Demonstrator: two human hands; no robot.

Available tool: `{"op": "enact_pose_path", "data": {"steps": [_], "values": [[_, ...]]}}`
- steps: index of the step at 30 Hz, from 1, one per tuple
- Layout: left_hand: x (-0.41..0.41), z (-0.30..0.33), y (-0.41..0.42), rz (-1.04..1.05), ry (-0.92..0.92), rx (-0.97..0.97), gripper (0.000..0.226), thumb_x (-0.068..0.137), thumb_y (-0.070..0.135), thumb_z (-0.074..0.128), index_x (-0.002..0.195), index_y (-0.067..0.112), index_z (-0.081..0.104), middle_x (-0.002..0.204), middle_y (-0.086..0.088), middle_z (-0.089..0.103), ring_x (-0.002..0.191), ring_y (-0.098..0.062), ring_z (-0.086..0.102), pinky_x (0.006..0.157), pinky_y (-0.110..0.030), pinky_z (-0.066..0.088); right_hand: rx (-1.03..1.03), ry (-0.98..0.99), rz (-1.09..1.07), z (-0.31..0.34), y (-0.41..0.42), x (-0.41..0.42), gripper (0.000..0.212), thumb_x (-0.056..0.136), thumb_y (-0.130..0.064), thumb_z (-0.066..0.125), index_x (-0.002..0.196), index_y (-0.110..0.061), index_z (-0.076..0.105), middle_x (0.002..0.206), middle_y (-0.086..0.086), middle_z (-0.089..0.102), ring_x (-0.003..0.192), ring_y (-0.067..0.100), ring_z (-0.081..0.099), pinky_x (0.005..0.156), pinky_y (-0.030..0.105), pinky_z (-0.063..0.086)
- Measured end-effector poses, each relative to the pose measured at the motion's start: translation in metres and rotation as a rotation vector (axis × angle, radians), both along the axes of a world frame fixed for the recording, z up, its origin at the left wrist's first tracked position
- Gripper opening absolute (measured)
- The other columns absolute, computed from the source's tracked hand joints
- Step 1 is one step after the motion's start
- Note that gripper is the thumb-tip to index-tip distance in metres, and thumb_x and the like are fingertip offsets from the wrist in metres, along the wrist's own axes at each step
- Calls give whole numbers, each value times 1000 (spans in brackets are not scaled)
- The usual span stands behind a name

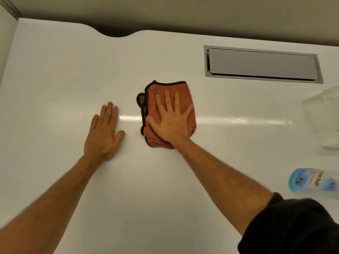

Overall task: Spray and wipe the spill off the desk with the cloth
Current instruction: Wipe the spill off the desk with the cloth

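Note:
An orange cloth (pixel 176 88) with black edging lies folded near the middle of the white desk (pixel 55 70). My right hand (pixel 168 121) presses flat on top of it, fingers spread, holding it down against the desk. My left hand (pixel 104 132) rests flat on the bare desk just left of the cloth, holding nothing. A wet, shiny streak (pixel 229 120) runs along the desk to the right of the cloth. A clear bottle with a blue label (pixel 315 182) sits at the right edge of view, partly cut off.
A grey cable flap (pixel 262 64) is set into the desk at the back right. A clear plastic container (pixel 324 118) stands at the far right, blurred. The desk's back edge has a curved notch (pixel 113 33). A wall panel borders the left side.

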State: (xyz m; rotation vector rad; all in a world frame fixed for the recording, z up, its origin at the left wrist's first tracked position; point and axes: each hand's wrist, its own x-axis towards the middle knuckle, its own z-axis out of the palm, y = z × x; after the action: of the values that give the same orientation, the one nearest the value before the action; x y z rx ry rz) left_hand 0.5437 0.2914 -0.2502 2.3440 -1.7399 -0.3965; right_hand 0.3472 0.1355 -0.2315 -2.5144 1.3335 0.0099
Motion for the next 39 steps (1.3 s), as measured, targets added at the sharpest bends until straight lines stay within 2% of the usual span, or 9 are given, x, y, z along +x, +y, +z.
{"op": "enact_pose_path", "data": {"steps": [2,5,10,20,24,27,30,34,39], "values": [[0,3,1,6,43,-41,78,98,49,31,163,17,2,172,-3,-5,159,-19,-5,127,-43,4,111,-166,-26,8,-2,-6,73,85,-67,45,150,-36,31,164,3,18,151,30,4,113,72,-2],[1,7,3,37,185,-140,79,98,52,37,163,17,10,172,-2,2,159,-18,1,127,-39,8,144,-517,-308,28,-20,-34,55,87,-37,62,140,-29,51,160,8,28,146,30,22,115,58,26],[-7,15,1,291,448,-370,71,95,39,52,158,16,30,167,-3,24,156,-20,13,127,-46,17,408,-390,-395,44,-29,-70,84,82,-18,64,154,-35,22,135,13,42,119,32,44,103,42,41],[-74,47,-58,-140,135,80,82,92,24,56,163,24,15,168,-6,23,152,-36,20,122,-58,13,542,-113,-204,56,-3,-76,96,81,-4,65,156,-26,10,127,21,50,112,39,53,99,46,47],[-91,63,-66,-176,-120,216,101,80,25,68,162,20,10,149,-9,38,130,-33,42,107,-53,29,496,-189,-200,64,14,-86,79,76,-5,72,146,-9,36,125,20,58,107,37,58,87,38,49],[-113,69,-63,-158,-197,242,81,83,18,67,154,16,28,140,-10,44,122,-31,46,96,-47,35,401,-234,-195,68,29,-90,42,75,-12,75,114,-4,62,104,18,66,93,36,62,75,35,47],[-120,74,-57,-126,-232,239,61,84,11,59,142,16,42,137,-8,47,123,-30,47,95,-44,35,290,-132,-157,68,42,-92,32,79,-21,70,107,-8,63,104,17,59,96,36,57,74,40,50],[-115,72,-54,-159,-135,137,60,85,21,53,142,7,47,165,-13,23,150,-34,25,119,-52,22,76,11,20,50,47,-96,70,88,-20,63,150,-19,32,160,19,19,142,44,20,112,51,32],[-109,52,-56,-378,-74,177,68,106,44,29,163,17,6,172,-4,2,159,-23,-1,126,-41,5,80,-10,147,22,51,-87,65,101,-29,39,157,-13,8,165,15,7,151,38,-1,121,53,16]]}}
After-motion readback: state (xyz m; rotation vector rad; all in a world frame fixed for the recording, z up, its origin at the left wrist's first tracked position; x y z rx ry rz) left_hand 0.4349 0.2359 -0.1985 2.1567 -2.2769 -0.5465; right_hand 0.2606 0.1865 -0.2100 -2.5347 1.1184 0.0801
